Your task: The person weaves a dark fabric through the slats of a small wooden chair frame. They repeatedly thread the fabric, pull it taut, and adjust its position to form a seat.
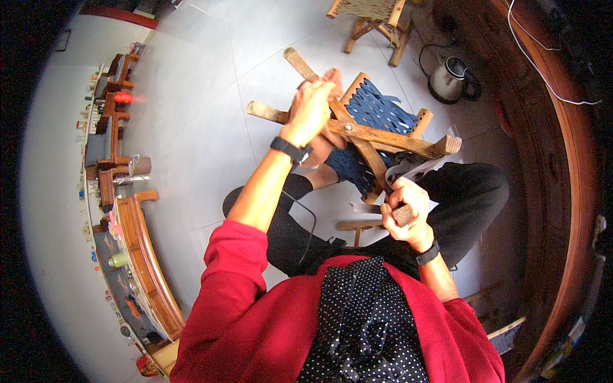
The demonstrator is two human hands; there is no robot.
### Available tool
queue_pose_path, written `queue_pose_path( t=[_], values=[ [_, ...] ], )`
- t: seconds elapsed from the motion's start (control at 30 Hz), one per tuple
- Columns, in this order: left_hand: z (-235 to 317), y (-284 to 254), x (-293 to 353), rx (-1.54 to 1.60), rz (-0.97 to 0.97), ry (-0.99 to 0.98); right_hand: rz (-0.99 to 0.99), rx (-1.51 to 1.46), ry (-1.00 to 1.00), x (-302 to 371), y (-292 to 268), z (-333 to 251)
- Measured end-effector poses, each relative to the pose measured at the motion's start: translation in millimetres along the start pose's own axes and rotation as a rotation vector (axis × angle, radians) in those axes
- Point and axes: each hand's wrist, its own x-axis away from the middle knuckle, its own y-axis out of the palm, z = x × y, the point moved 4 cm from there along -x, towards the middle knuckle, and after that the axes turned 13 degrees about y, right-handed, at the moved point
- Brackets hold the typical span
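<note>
A wooden folding stool (370,133) with crossed legs and a seat woven of dark blue straps (377,108) lies tilted over my lap. My left hand (310,110) is closed around its crossed legs at the far left; the fingertips are slightly smeared. My right hand (408,207) grips the near end of a leg (402,215), with a grey-white flexible strip (421,171) at the fingers. A metal bolt (348,127) joins the legs. Bare skin, seemingly my foot (316,153), shows under my left hand, partly hidden.
Another woven wooden stool (370,19) stands at the far side. An electric kettle (449,80) sits on the floor at the far right, beside dark wooden furniture (536,159). Wooden seats and a long bench (148,262) line the left wall. A white cable (543,75) hangs at upper right.
</note>
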Motion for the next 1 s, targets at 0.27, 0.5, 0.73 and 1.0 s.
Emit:
queue_pose_path(
  t=[0.27,0.5,0.73,1.0],
  values=[
    [-30,-8,-15,0.317,0.1,-0.078,0.002,0.034,-0.014,-3,-2,-5],
    [17,3,11,-0.194,-0.065,0.144,-0.003,0.028,-0.007,-4,-1,-3],
    [-16,-20,-14,0.23,0.093,-0.089,-0.001,0.041,-0.019,-3,-3,-4],
    [-5,-1,15,-0.081,0.01,-0.058,-0.019,0.035,-0.009,-6,-1,-3]
  ],
)
